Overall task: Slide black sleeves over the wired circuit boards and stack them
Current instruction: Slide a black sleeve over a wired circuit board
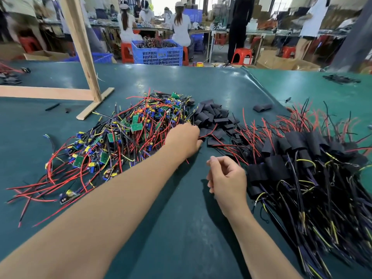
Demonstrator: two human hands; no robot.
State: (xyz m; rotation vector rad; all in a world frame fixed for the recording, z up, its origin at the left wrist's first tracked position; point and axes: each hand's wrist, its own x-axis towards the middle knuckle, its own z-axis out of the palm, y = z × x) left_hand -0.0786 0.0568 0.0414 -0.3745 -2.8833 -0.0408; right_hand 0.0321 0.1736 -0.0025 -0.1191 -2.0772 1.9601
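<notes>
Black sleeves just beyond left hand, beside bare wired boards.

Left hand at board pile, right hand loosely curled beside sleeved stack

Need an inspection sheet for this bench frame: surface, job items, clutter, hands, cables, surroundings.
Surface: green mat, a seam on the right.
Job's things: bare boards heaped left; loose sleeves in the middle; sleeved boards piled right.
Clutter: wooden frame at left; stray sleeve apart from the heap; dark bits far right.
Grippers: left hand reaches into the edge of the bare boards, grasp hidden; right hand loosely curled, empty.
Cables: red, black and yellow leads sprawl from both piles.
Surroundings: blue crate, red stools, seated workers behind.
</notes>
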